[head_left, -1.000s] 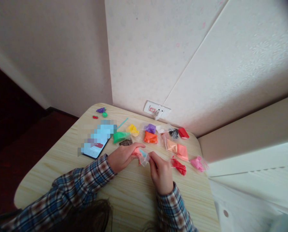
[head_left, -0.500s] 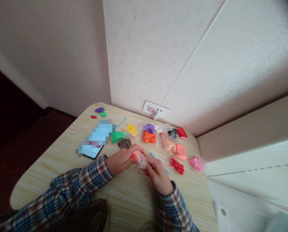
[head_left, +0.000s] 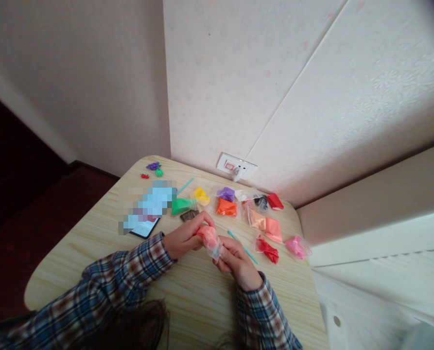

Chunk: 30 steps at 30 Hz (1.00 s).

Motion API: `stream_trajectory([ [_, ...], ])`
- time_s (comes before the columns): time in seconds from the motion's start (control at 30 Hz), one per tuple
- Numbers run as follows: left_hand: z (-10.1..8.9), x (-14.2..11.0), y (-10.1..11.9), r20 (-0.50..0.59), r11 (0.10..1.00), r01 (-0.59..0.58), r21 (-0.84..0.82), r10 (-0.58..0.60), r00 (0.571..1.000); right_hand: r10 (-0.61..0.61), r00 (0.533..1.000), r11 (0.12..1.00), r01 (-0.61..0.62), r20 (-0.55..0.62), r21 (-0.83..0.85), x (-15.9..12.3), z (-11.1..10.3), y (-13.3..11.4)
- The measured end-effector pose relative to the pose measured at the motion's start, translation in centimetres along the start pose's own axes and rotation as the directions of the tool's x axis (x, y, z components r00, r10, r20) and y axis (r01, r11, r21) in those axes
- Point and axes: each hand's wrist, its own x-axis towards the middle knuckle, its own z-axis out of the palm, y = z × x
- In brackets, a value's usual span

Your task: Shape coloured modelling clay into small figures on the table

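Head view is showing both hands working one small coral bag (head_left: 210, 238) up in front of the chest, above the table (head_left: 187, 291). Left hand (head_left: 183, 239) is pinching the coral end between thumb and curled forefinger, and the right hand (head_left: 238, 262) is gripping the clear loose end with its thumb and fingertips bunched together. Can't tell what the lower fingers on either side are doing, they're hiding behind the rest. My guess is each hand is taking one end so the floppy plastic isn't slipping or folding over.

Nearby, a blue stick (head_left: 243, 248) is lying just beyond the right hand, probably so it's staying easy to grab. The other bags, like the orange bag (head_left: 227, 208) and the red bag (head_left: 268, 251), are sitting farther out, which I'd say is leaving elbow room up front. The phone (head_left: 143, 228) is resting off to the left, screen up, maybe for glancing at.

As for the coral bag itself, it's looking soft and crumpled, bulging bright coral at the top and trailing into see-through wrinkled plastic. Whether it's open or sealed isn't showing.
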Motion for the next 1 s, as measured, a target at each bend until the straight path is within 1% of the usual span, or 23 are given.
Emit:
stream_trajectory([
  [0.17, 0.2, 0.0, 0.2, 0.063, 0.986, 0.045, -0.159, -0.036, 0.997, -0.048, 0.999, 0.998, 0.049, 0.014, -0.027, 0.1, -0.3, 0.2],
  [0.3, 0.4, -0.1, 0.6, 0.077, 0.965, 0.076, -0.249, -0.059, 0.995, -0.069, 0.997, 0.997, 0.070, 0.022, -0.040, 0.0, -0.7, 0.6],
  [0.43, 0.5, -0.2, 0.7, 0.086, 0.935, 0.146, -0.322, -0.125, 0.988, -0.084, 0.996, 0.996, 0.085, 0.035, -0.030, 0.0, -0.8, 1.0],
  [0.53, 0.5, -0.2, 0.6, 0.099, 0.907, 0.164, -0.388, -0.136, 0.986, -0.097, 0.994, 0.994, 0.099, 0.042, -0.038, -0.1, -0.9, 1.0],
  [0.57, 0.4, -0.1, 0.6, 0.088, 0.898, 0.160, -0.410, -0.136, 0.987, -0.108, 0.993, 0.993, 0.110, 0.046, -0.040, -0.2, -0.9, 1.1],
  [0.63, 0.0, 0.0, 0.6, 0.017, 0.885, 0.129, -0.447, -0.136, 0.991, -0.142, 0.989, 0.989, 0.143, 0.047, -0.038, -0.4, -1.1, 1.2],
  [0.7, -0.5, 0.1, 0.7, -0.085, 0.884, 0.091, -0.459, -0.146, 0.986, -0.184, 0.983, 0.982, 0.184, 0.004, -0.031, -0.7, -1.3, 1.3],
  [0.77, -0.9, 0.2, 0.7, -0.137, 0.890, 0.073, -0.450, -0.150, 0.979, -0.227, 0.971, 0.974, 0.225, -0.081, -0.034, -0.7, -1.6, 1.3],
  [0.87, -1.0, 0.3, 0.3, -0.108, 0.905, 0.057, -0.423, -0.113, 0.988, -0.269, 0.940, 0.963, 0.261, -0.209, -0.068, -0.6, -1.8, 0.9],
  [0.93, -0.9, 0.4, -0.1, -0.080, 0.923, 0.045, -0.383, -0.082, 0.993, -0.272, 0.931, 0.961, 0.250, -0.244, -0.116, -0.4, -1.7, 0.5],
  [1.0, -0.8, 0.4, -0.4, -0.074, 0.943, 0.040, -0.329, -0.068, 0.995, -0.264, 0.933, 0.956, 0.221, -0.243, -0.192, -0.2, -1.6, 0.1],
])
